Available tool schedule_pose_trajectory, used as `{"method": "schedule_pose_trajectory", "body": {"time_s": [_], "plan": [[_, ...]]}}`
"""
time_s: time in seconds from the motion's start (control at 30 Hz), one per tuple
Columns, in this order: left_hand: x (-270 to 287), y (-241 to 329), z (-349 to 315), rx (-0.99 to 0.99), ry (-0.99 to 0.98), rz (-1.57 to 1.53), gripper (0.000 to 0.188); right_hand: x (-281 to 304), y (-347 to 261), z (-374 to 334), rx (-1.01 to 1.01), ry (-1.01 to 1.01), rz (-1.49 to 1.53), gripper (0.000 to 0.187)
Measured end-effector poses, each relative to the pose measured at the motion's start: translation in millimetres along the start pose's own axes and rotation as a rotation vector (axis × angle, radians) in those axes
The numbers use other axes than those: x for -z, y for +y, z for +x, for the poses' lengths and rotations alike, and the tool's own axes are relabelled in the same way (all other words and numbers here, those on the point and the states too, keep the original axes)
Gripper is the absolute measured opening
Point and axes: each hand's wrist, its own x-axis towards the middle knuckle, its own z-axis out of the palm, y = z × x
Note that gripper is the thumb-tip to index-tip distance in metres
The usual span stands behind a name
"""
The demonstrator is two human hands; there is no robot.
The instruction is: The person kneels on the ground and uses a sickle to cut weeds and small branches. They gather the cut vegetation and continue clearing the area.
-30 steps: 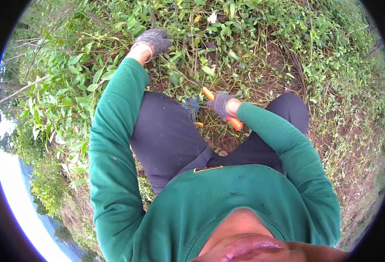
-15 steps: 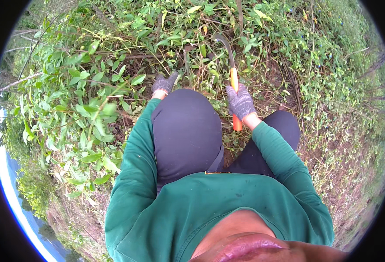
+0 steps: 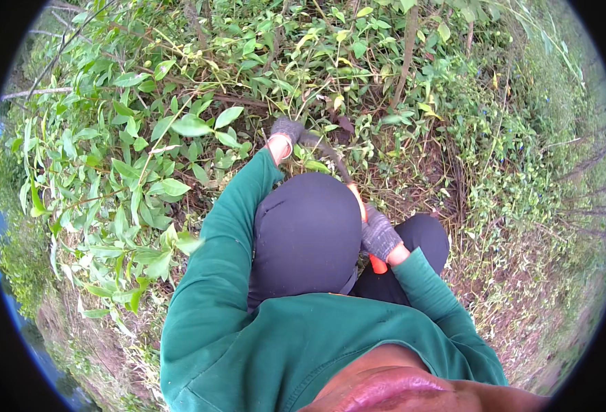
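My right hand (image 3: 380, 235), in a grey glove, is shut on the orange handle of a curved sickle (image 3: 375, 262) beside my raised knee. The dark blade (image 3: 330, 152) runs forward and left toward my left hand. My left hand (image 3: 286, 132), also gloved, is stretched ahead into the low plants and closed around a clump of green stems (image 3: 303, 103) at the blade's tip. Both arms wear green sleeves, and my dark-trousered knees sit between them.
Dense leafy weeds and shrubs (image 3: 145, 158) crowd the left and front. A thin tree stem (image 3: 407, 48) rises at the back. Bare soil with dry litter (image 3: 413, 172) lies ahead of my knees, and sparse ground cover on a slope to the right.
My left hand has reached further forward into the plants and closed on stems. The sickle has swung from upright to pointing left toward that hand, and my view has tilted.
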Motion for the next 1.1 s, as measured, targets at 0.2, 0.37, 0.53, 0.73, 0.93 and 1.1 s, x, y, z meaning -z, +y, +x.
{"method": "schedule_pose_trajectory", "body": {"time_s": [0.2, 0.37, 0.53, 0.73, 0.93, 1.1], "plan": [[-58.6, -34.5, -17.9, 0.251, 0.284, -0.219, 0.025, 27.6, -101.3, 72.6, 0.086, -0.180, -0.578, 0.040], [-14.3, -8.3, -45.7, 0.229, 0.197, -0.230, 0.030, 15.4, -79.7, 175.9, 0.045, -0.231, -0.875, 0.039], [-7.3, -4.5, -90.3, 0.000, 0.142, -0.474, 0.034, 38.0, -79.2, 115.1, -0.189, -0.279, -0.849, 0.043], [-62.5, -0.6, -106.4, -0.170, -0.139, -0.627, 0.039, 137.2, -61.7, -0.1, -0.149, -0.274, -0.847, 0.048], [-36.0, 6.4, -104.1, -0.152, -0.184, -0.515, 0.039, 107.2, -45.0, 46.6, -0.071, 0.021, -0.841, 0.038], [2.9, 11.6, -102.9, -0.152, -0.124, -0.443, 0.039, 212.3, 49.4, 5.0, -0.450, -0.106, -0.958, 0.037]]}}
